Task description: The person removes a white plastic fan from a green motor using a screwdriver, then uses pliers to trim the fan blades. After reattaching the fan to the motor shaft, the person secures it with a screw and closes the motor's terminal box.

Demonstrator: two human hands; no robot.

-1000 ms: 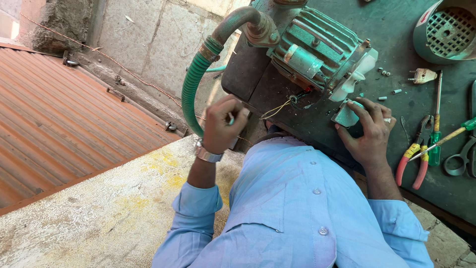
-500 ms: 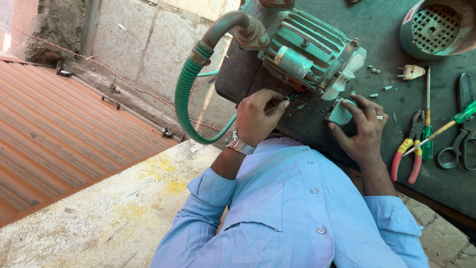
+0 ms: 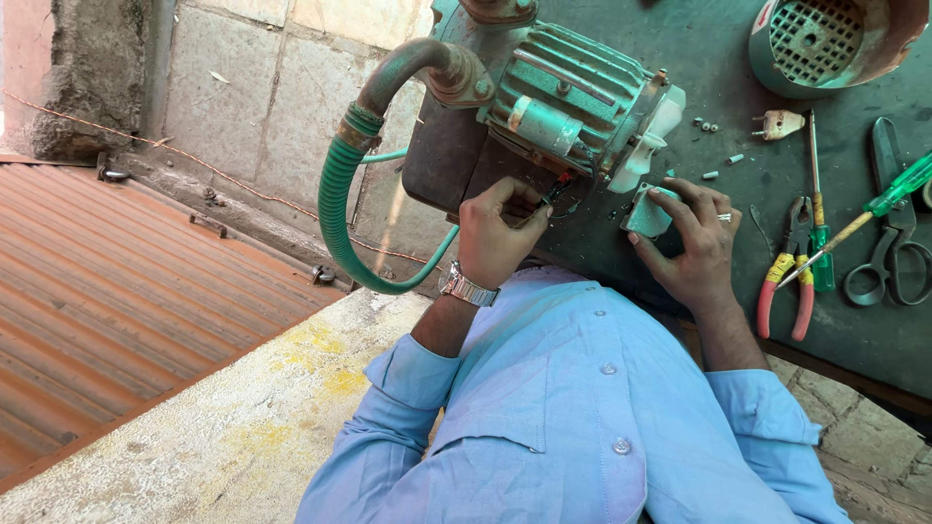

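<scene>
Green paint covers the motor (image 3: pixel 568 102), which sits on its side at the left edge of the dark worktop (image 3: pixel 854 340), its rusty base plate hanging right at that edge. The left hand (image 3: pixel 495 238) is at the motor's underside, fingers (image 3: pixel 519 194) pressed together on thin wires (image 3: pixel 555 189) that come out of the casing; whether they truly grip the wires cannot be told. The right hand (image 3: pixel 694 247) lies on the worktop just beside the motor's white fan end, fingers (image 3: pixel 680 199) curled round a small grey cover (image 3: pixel 646 213). A ribbed green hose (image 3: pixel 340 209) loops from the rusty pipe elbow (image 3: pixel 417 63) down past the worktop's edge, close to the left wrist and its metal watch (image 3: pixel 466 286).

Open room lies between the right hand and the tools further right: pliers (image 3: pixel 788 267) with red and yellow handles, a green screwdriver (image 3: pixel 879 209), scissors (image 3: pixel 888 252). Small screws (image 3: pixel 706 124) and a white plug (image 3: pixel 779 123) lie near the fan end, and a round fan cover (image 3: pixel 825 39) rests at the far corner.

Beyond the worktop's left edge are a tiled wall (image 3: pixel 282 107), a corrugated rusty metal sheet (image 3: pixel 116 281) and a rough concrete ledge (image 3: pixel 243 427)
</scene>
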